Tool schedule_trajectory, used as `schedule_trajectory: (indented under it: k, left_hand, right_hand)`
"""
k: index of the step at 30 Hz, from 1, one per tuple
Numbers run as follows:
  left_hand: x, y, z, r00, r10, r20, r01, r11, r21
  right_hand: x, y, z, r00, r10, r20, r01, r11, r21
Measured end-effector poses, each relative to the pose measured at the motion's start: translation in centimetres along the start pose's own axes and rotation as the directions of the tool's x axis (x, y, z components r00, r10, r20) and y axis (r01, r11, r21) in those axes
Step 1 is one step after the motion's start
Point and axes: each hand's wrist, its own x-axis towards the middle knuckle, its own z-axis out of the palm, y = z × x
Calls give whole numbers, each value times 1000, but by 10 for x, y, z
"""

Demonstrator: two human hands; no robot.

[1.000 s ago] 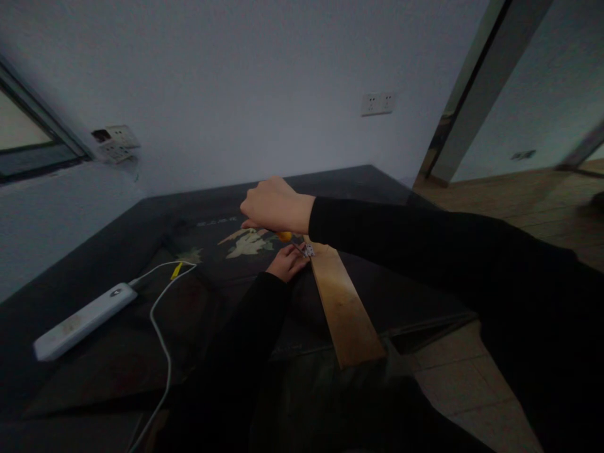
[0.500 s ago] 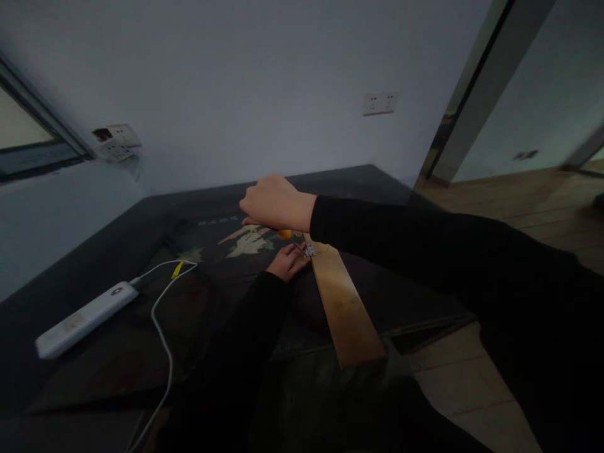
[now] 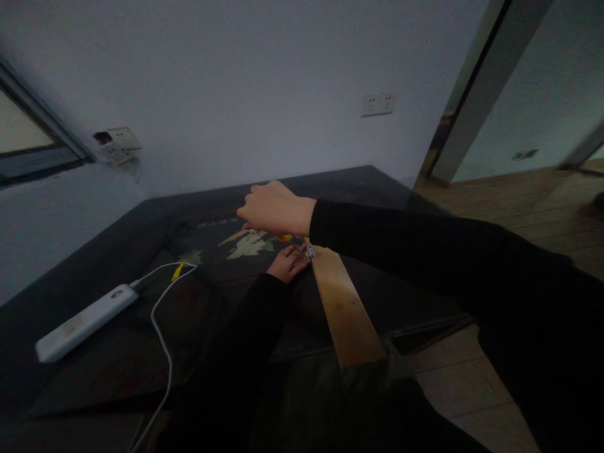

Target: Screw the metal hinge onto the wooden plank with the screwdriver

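A long wooden board (image 3: 346, 305) lies on the dark table, its near end reaching over the front edge. At its far left edge sits a small metal hinge (image 3: 310, 251). My left hand (image 3: 287, 263) is closed at the hinge, fingertips pressing it against the board's side. Above and slightly beyond, my right hand (image 3: 274, 207) is wrapped round a screwdriver (image 3: 285, 238). Only part of its orange-yellow handle and its thin shaft show, the shaft slanting down to the hinge. Most of the handle is hidden by my right hand, and my right forearm covers the board's far end.
A white power strip or power bank (image 3: 87, 323) lies on the left of the table (image 3: 226, 302). From it a white cable (image 3: 163, 340) with a yellow tag (image 3: 177, 272) runs over the front edge. The wall (image 3: 255, 94) with a socket (image 3: 379, 104) stands behind.
My right hand has dropped slightly and tilted a little, still round the screwdriver. My left hand, the hinge and the board have stayed in place.
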Motion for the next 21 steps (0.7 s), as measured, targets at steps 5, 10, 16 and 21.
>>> schedule_trajectory:
  k: [5,10,16,21]
  left_hand:
    - [-1,-1,1,1000,-8,8,8,1000,12]
    - [-4,-5,3,999,-42,13,42,999,10]
    - [-2,-7,5,1000,-14,-19,15,1000,27]
    - [-1,-4,4,1000,-20,-4,20,1000,19]
  right_hand:
    - [-1,2,0,999,32,33,-32,999,2]
    - [-2,4,-7,991,-69,113,62,996,67]
    - [0,2,-4,1000,-19,4,19,999,29]
    - [0,1,0,999,39,-25,-41,997,-59]
